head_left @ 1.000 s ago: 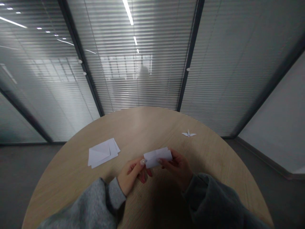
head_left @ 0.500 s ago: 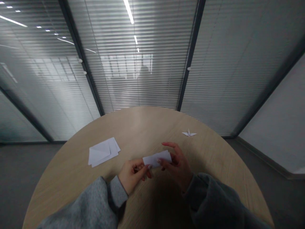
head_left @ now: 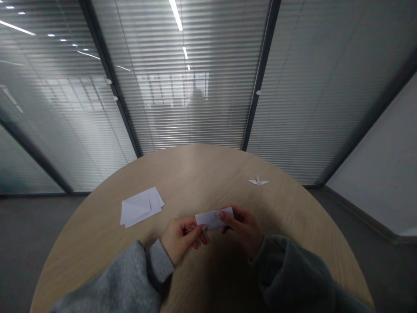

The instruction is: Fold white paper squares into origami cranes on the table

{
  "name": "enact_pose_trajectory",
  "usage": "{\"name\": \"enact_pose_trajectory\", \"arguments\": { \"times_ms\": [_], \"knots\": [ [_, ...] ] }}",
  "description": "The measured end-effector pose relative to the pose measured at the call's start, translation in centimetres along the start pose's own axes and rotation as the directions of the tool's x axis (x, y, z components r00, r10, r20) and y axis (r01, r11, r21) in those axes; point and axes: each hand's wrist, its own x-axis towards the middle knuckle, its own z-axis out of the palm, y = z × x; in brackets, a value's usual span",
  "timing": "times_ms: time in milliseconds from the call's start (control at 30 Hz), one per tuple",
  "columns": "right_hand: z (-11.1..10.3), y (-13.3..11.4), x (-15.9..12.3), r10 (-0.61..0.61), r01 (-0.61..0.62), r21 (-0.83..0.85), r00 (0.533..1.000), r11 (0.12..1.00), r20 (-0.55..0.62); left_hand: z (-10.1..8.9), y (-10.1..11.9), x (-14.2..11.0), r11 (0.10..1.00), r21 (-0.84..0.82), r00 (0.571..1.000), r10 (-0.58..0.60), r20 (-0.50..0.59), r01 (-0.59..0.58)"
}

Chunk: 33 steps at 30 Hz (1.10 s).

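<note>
White folded paper (head_left: 211,221), narrow and oblong, spans the gap between two bare hands in the head view, over the near middle of a round, pale wood-grain table (head_left: 198,176). The left hand (head_left: 178,238) pinches its left end, with the thumb laid along the lower corner and the other fingers curled behind and below. The right hand (head_left: 246,228) grasps its right end, the thumb pressed flat across the front face and the fingers largely hidden behind the sheet. The strip tilts slightly, its right end a little higher in the view; whether its lower edge touches the wood I cannot tell. A grey sleeve (head_left: 120,280) covers the left forearm, and a sleeve that looks darker in the shade (head_left: 289,269) covers the right. To the left of the hands, well apart from them, loose white sheets (head_left: 138,208) lie overlapping, slightly fanned. Beyond the right hand, a small white paper crane (head_left: 258,181) sits on the table with its wings spread. Past the far rim stand glass panels with slatted blinds (head_left: 195,130) between dark frame bars (head_left: 260,71), bright ceiling lights (head_left: 176,15) showing in the glass. A pale wall (head_left: 381,174) closes the right side, above a grey floor (head_left: 22,248).
</note>
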Motion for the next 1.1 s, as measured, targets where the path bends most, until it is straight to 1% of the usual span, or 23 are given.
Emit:
{"name": "enact_pose_trajectory", "arguments": {
  "times_ms": [167,267,400,667,1033,1100],
  "knots": [
    [0.22,-0.08,-0.04,0.043,-0.042,0.053,0.999,0.998,-0.012,0.04,-0.01,-0.07,1.0,-0.022,1.0,-0.012,0.01,0.012],
    [0.35,-0.13,-0.1,0.07,-0.07,0.075,0.998,0.995,0.004,0.09,0.06,-0.15,1.0,-0.018,1.0,-0.017,0.019,0.017],
    [0.35,-0.05,-0.13,0.095,-0.096,0.067,0.995,0.993,0.025,0.16,0.24,-0.19,1.0,-0.022,0.998,-0.013,0.058,0.014],
    [0.37,-0.02,-0.05,0.106,-0.105,0.06,0.994,0.993,-0.019,0.24,0.05,-0.12,0.999,-0.037,0.996,0.004,0.093,-0.001],
    [0.38,-0.33,-0.26,0.106,-0.105,0.046,0.994,0.993,-0.028,0.32,0.36,-0.19,1.0,0.003,0.996,0.018,0.088,-0.018],
    [0.37,-0.33,-0.27,0.098,-0.097,0.034,0.995,0.995,-0.03,0.44,0.2,-0.19,1.0,-0.016,0.996,0.014,0.083,-0.013]
  ]
}}
